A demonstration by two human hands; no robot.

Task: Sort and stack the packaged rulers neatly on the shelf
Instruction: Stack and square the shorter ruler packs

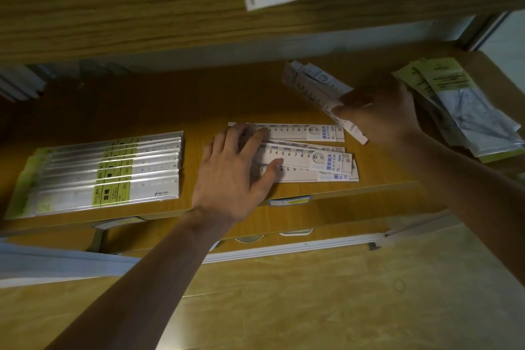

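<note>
Sorting under way. Left hand [235, 170] lies flat, fingers straight, steadying white rulers [306, 156] mid-shelf [199, 111]. Right hand [377, 113] apparently pinches a bundle [312, 85]; next, align onto pile.

white packaged rulers [306, 156] lie fanned on the wooden shelf [199, 111].

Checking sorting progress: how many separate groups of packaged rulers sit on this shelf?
4: green-label stack left; white rulers centre; white bundle behind, held; green packets right. Others may be hidden.
</note>
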